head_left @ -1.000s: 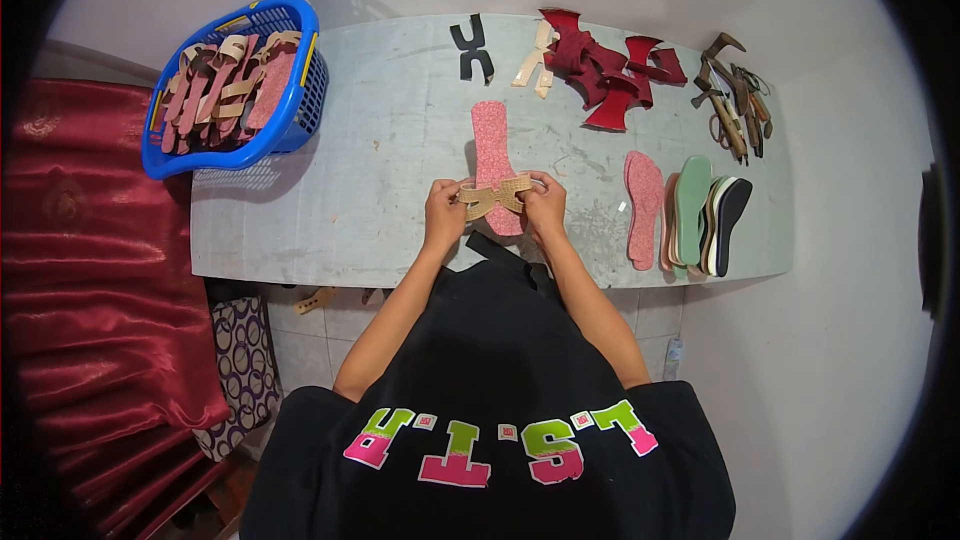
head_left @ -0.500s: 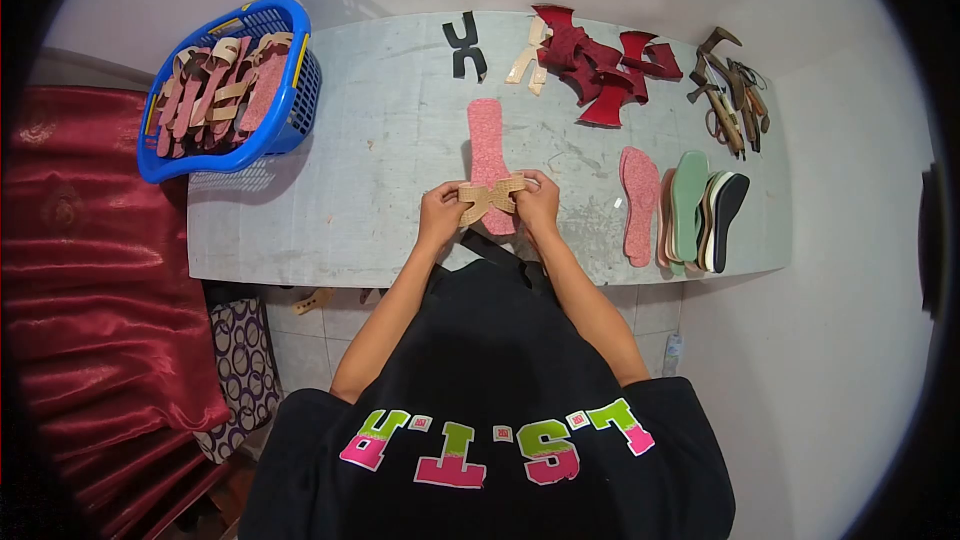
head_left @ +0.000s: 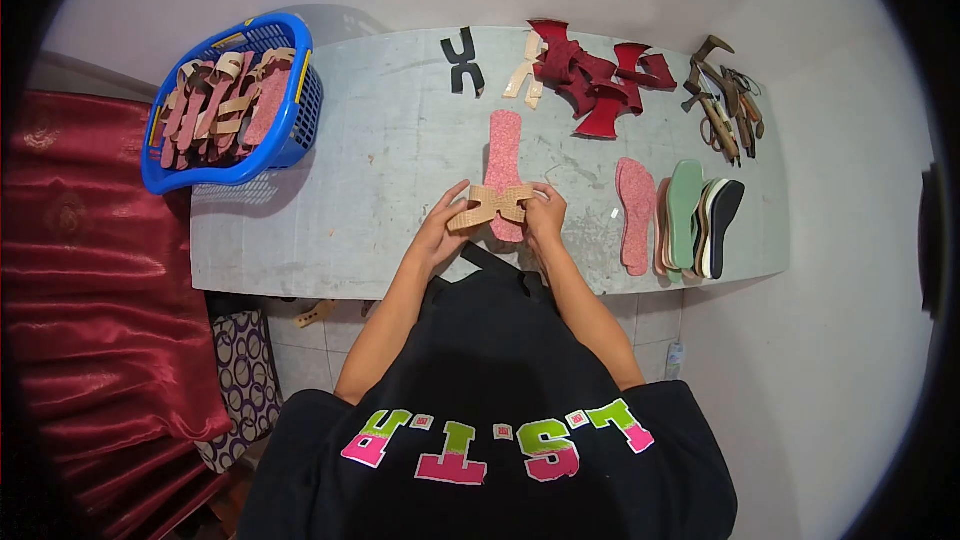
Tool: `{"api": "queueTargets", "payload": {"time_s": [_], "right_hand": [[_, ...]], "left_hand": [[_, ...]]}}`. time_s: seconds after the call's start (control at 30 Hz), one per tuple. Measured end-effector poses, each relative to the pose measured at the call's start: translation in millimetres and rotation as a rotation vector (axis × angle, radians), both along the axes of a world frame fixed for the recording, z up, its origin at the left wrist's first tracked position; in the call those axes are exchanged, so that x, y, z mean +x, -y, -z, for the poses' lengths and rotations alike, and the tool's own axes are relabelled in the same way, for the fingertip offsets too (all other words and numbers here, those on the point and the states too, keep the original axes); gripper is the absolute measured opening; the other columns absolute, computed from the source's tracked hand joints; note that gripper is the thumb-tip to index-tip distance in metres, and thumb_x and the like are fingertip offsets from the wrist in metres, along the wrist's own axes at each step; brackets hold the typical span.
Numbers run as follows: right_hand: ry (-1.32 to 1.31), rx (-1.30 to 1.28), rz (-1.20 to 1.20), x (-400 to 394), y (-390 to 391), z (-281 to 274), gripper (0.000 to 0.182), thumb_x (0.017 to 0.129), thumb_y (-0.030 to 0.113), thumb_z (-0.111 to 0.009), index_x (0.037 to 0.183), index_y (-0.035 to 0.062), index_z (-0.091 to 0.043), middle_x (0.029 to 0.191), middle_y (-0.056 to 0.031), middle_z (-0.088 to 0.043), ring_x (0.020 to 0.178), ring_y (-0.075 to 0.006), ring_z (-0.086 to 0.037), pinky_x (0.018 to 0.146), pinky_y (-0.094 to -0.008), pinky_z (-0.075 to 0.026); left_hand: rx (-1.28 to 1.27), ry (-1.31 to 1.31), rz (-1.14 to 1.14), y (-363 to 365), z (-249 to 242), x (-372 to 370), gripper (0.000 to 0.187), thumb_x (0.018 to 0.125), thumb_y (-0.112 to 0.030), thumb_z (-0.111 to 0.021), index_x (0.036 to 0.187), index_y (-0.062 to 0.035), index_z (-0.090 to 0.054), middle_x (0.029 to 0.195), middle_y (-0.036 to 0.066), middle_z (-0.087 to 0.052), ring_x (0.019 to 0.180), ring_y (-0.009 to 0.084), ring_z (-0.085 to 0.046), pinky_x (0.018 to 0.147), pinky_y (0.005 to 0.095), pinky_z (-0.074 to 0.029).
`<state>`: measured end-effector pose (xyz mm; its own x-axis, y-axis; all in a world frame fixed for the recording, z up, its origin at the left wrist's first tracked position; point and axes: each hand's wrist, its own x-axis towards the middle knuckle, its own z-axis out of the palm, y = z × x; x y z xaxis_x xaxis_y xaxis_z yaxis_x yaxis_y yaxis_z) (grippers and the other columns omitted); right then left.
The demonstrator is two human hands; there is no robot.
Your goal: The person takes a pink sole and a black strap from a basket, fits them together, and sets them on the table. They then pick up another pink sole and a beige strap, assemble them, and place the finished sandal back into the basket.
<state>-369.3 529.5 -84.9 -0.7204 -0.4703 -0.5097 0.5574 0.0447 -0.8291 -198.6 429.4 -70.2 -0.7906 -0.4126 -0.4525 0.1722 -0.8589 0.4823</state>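
Head view: the grey table (head_left: 360, 170) spreads before me, the pink insole (head_left: 503, 155) lying at its middle. Over the insole's near end, my left hand (head_left: 437, 233) and right hand (head_left: 546, 216) pinch the tan strap piece (head_left: 489, 206) by its ends. An uneven pull could likely seat it crooked.

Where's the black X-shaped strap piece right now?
Head view: the black strap piece lies at the table's far edge, left of the cream strap piece and red pieces.
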Motion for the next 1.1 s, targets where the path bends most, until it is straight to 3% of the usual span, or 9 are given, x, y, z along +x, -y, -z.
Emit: {"api": "queueTargets", "payload": {"time_s": [0.03,0.17,0.23,0.33,0.67,0.73,0.83,0.93,1.1], "right_hand": [[0.001,0.001,0.002,-1,-1,2,0.023,0.083,-0.009,-0.058,0.106,-0.0056,-0.057,0.089,-0.0177,-0.07,0.074,-0.0232,-0.069,0.061,-0.0337,-0.057],[0.06,0.011,0.041,-2,-2,3,0.026,0.082,-0.011,-0.055,0.108,-0.0068,-0.056,0.088,-0.019,-0.069,0.073,-0.024,-0.069,0.061,-0.0351,-0.058],[0.076,0.026,0.055,-3,-3,4,0.027,0.081,-0.012,-0.053,0.108,-0.0071,-0.056,0.088,-0.0195,-0.069,0.073,-0.0243,-0.069,0.061,-0.0356,-0.058],[0.095,0.0,0.047,-2,-4,2,0.028,0.081,-0.013,-0.051,0.108,-0.0074,-0.056,0.088,-0.0196,-0.069,0.074,-0.0245,-0.069,0.061,-0.036,-0.058],[0.057,0.018,0.026,5,2,0,0.028,0.081,-0.013,-0.049,0.107,-0.0057,-0.057,0.089,-0.0184,-0.069,0.074,-0.0235,-0.068,0.062,-0.0346,-0.058],[0.044,0.019,0.029,6,1,2,0.028,0.081,-0.013,-0.049,0.106,-0.0055,-0.057,0.088,-0.0177,-0.069,0.074,-0.023,-0.068,0.062,-0.0344,-0.057],[-0.036,0.052,0.004,5,-1,9,0.027,0.08,-0.013,-0.05,0.105,-0.0052,-0.057,0.088,-0.0157,-0.069,0.075,-0.0215,-0.068,0.064,-0.0329,-0.057],[-0.135,0.076,0.015,6,0,14,0.025,0.078,-0.014,-0.05,0.099,-0.0047,-0.06,0.087,-0.0142,-0.069,0.077,-0.0192,-0.068,0.066,-0.0292,-0.055],[-0.41,0.256,-0.064,11,3,14,0.021,0.075,-0.01,-0.053,0.09,-0.0027,-0.065,0.084,-0.0111,-0.07,0.076,-0.0165,-0.067,0.067,-0.0271,-0.053]], "left_hand": [[0.057,-0.058,-0.01,-2,-2,2,0.059,0.095,-0.011,-0.053,0.15,-0.0114,-0.032,0.137,0.017,-0.049,0.126,0.027,-0.05,0.102,0.0397,-0.045],[0.094,-0.124,0.008,-2,1,7,0.059,0.094,-0.009,-0.053,0.149,-0.011,-0.033,0.135,0.016,-0.051,0.12,0.0248,-0.053,0.097,0.0362,-0.047],[0.012,-0.031,-0.004,-3,16,5,0.051,0.093,-0.007,-0.052,0.142,-0.0117,-0.04,0.129,0.015,-0.054,0.107,0.021,-0.056,0.086,0.0337,-0.049],[0.041,-0.036,0.006,0,35,4,0.045,0.091,-0.003,-0.053,0.134,-0.0109,-0.045,0.125,0.013,-0.056,0.102,0.019,-0.055,0.079,0.0317,-0.047],[0.016,0.029,-0.026,-7,14,-4,0.048,0.087,0.003,-0.056,0.13,-0.0135,-0.045,0.126,0.007,-0.055,0.107,0.0178,-0.055,0.078,0.0306,-0.046],[-0.142,0.161,0.031,-5,14,-3,0.044,0.087,0.003,-0.055,0.129,-0.0109,-0.045,0.121,0.008,-0.057,0.112,0.0192,-0.055,0.087,0.0347,-0.047],[-0.12,0.087,-0.007,-4,19,-5,0.044,0.089,0.001,-0.057,0.129,-0.0125,-0.046,0.128,0.012,-0.055,0.112,0.0228,-0.058,0.091,0.0405,-0.051],[-0.019,0.167,0.01,-2,11,-5,0.041,0.09,-0.003,-0.057,0.129,-0.0112,-0.045,0.124,0.018,-0.056,0.112,0.0278,-0.06,0.094,0.0466,-0.052],[-0.017,0.21,-0.007,-4,2,-5,0.042,0.09,-0.001,-0.056,0.13,-0.0072,-0.043,0.113,0.02,-0.058,0.102,0.0282,-0.063,0.087,0.0472,-0.056]]}}
